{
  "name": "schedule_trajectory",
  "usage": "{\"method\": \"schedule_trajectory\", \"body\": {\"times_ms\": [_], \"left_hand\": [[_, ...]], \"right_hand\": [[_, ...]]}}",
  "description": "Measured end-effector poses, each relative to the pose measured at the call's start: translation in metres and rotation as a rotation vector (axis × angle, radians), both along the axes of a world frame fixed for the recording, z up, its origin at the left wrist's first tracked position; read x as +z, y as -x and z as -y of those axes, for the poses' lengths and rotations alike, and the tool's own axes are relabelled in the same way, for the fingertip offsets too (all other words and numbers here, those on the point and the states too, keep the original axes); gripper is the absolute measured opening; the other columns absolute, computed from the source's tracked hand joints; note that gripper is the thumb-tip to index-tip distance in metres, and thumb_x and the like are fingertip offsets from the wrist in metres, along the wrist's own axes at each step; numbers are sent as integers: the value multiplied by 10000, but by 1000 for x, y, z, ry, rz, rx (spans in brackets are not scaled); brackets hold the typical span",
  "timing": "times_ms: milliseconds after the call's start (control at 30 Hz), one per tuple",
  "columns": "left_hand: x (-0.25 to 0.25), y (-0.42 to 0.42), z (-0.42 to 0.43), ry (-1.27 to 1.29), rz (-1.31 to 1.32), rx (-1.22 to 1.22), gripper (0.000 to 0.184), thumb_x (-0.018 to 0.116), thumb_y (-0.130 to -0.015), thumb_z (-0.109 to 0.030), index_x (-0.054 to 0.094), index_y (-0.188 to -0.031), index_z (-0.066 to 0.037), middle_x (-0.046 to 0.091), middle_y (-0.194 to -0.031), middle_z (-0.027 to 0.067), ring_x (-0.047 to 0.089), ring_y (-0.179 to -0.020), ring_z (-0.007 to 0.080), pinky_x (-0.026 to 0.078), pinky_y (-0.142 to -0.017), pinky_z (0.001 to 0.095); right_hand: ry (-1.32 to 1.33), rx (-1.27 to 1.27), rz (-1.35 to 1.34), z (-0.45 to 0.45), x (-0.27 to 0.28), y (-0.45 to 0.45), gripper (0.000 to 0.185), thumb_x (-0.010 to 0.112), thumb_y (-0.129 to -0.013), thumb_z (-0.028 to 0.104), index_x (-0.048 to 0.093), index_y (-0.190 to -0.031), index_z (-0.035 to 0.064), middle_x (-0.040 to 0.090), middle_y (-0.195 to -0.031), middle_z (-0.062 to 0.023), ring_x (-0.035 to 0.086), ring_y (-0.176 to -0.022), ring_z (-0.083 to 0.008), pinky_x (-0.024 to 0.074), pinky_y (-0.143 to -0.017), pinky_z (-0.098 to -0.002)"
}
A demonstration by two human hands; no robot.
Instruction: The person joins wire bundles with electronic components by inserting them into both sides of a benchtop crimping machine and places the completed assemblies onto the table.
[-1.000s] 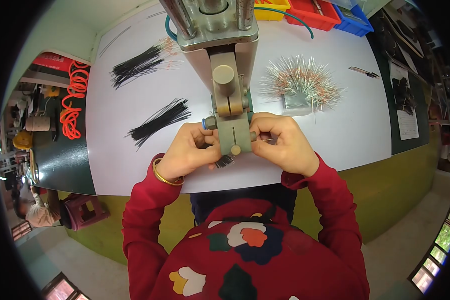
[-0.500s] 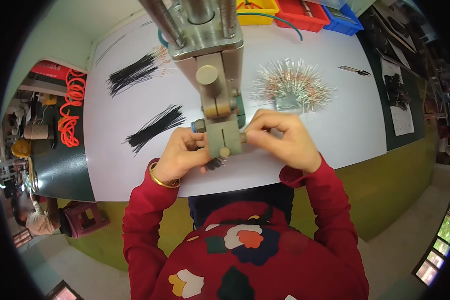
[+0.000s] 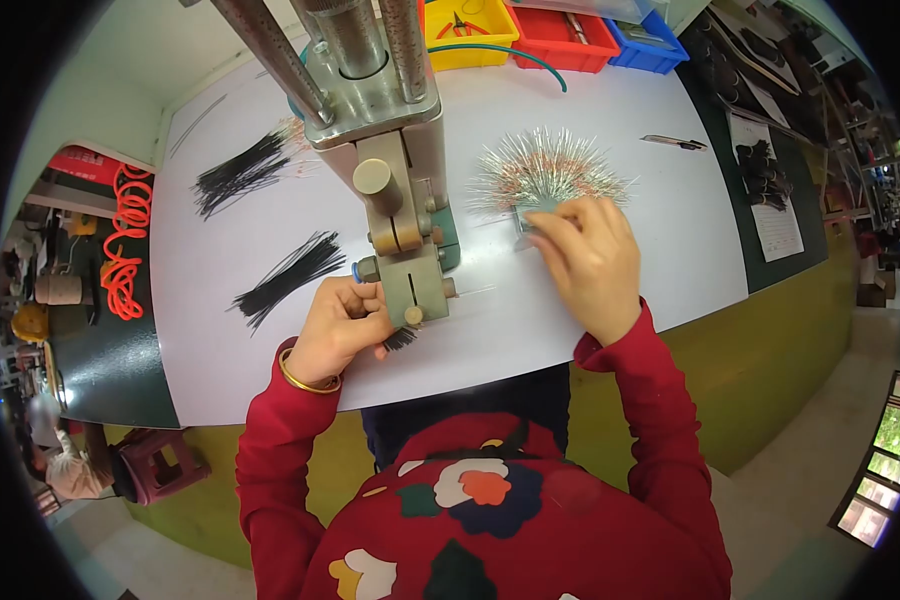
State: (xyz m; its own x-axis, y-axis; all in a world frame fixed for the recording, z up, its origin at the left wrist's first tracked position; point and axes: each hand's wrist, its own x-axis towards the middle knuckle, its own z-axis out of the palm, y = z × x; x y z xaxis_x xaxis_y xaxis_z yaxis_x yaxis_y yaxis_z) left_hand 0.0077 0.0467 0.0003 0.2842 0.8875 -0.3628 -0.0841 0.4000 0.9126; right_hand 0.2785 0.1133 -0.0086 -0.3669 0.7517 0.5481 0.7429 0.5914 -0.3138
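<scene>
Beside the metal press head point(image 3: 410, 285), on its left, my left hand point(image 3: 342, 325) is closed round a bunch of short black wires point(image 3: 400, 338), whose ends show under the press. My right hand point(image 3: 592, 262) is at the near side of a fanned pile of silvery, copper-tinted leads point(image 3: 550, 165), which rests on a small grey block point(image 3: 522, 222). Its thumb and fingertips come close together over the block; what they hold, if anything, is too small to make out. A thin lead point(image 3: 478, 292) sticks out to the right of the press head.
Two bundles of black wires, one nearer point(image 3: 288, 277) and one farther point(image 3: 240, 173), lie on the white tabletop point(image 3: 510, 345). Yellow point(image 3: 470, 40), red point(image 3: 565, 42) and blue point(image 3: 648, 48) bins stand at the back. A pen point(image 3: 673, 142) lies at the right. Another person point(image 3: 70, 468) is at far left.
My right hand has moved away from the press to the pile of leads. My left hand has stayed by the press with the black wires. The view has shifted, moving the press leftward in the picture.
</scene>
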Motion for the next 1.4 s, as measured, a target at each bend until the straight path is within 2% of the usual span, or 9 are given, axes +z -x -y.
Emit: {"method": "schedule_trajectory", "body": {"times_ms": [233, 400, 500, 533, 633, 900, 1067, 1167, 1400], "left_hand": [[7, -3, -2, 10, -10, 16, 142, 526, -758, 6, 622, -832, 81, 576, -659, 32, 466, -490, 52, 399, -469, 173], [0, 1, -3, -18, -25, -14, 88, 537, -766, 1, 603, -769, 59, 565, -627, 25, 476, -473, 52, 397, -470, 172], [-1, 2, -3, -30, -6, -13, 74, 538, -767, 1, 588, -734, 45, 559, -610, 21, 480, -466, 52, 397, -471, 171], [-1, 2, -3, -24, 2, -11, 73, 538, -766, 2, 579, -719, 39, 555, -601, 18, 481, -463, 51, 397, -471, 170], [1, 0, -3, -17, 18, 4, 77, 540, -765, 1, 569, -701, 32, 549, -588, 15, 480, -459, 51, 397, -472, 169], [-2, 2, -3, -7, 17, 11, 73, 553, -767, -15, 578, -724, 39, 547, -583, 16, 473, -453, 51, 401, -469, 171], [0, 2, -3, -10, 42, 46, 76, 561, -768, -21, 587, -763, 50, 553, -594, 22, 471, -455, 56, 402, -468, 180], [-2, 3, -3, -10, 75, 61, 80, 565, -766, -20, 588, -779, 55, 558, -602, 27, 474, -460, 58, 401, -470, 183], [-3, 3, -1, 16, 58, 75, 100, 572, -764, -20, 589, -810, 68, 569, -617, 39, 481, -473, 62, 402, -477, 183]], "right_hand": [[-106, 224, 171, -27, -2, 27, 208, 714, -668, 52, 662, -863, 100, 545, -820, -23, 496, -725, -223, 409, -712, -342], [-18, 264, 39, -25, 9, 20, 160, 687, -706, 30, 653, -854, 79, 592, -861, -29, 526, -783, -220, 423, -736, -326], [202, 316, -352, -27, 7, 12, 57, 645, -781, 18, 649, -830, 47, 645, -900, -47, 574, -828, -178, 446, -763, -293], [203, 314, -352, -26, 7, 11, 57, 645, -781, 18, 649, -830, 47, 645, -900, -47, 574, -828, -178, 446, -763, -293], [720, 185, -881, -20, 8, 7, 62, 596, -849, 19, 653, -872, 7, 674, -909, -68, 604, -857, -138, 463, -779, -259], [462, 125, -396, -17, -12, -6, 147, 575, -871, 10, 637, -999, -29, 678, -911, -92, 612, -853, -133, 477, -747, -233], [442, 166, -710, 4, 4, 3, 171, 570, -866, -7, 638, -1022, -23, 659, -865, -88, 602, -795, -135, 479, -705, -236], [654, 349, -547, 20, 3, 7, 194, 569, -865, -13, 633, -1048, -25, 618, -809, -58, 579, -719, -124, 480, -663, -236], [1031, 320, -646, 41, -12, 29, 127, 581, -868, 11, 635, -976, -31, 568, -777, -43, 537, -633, -102, 469, -609, -222]]}}
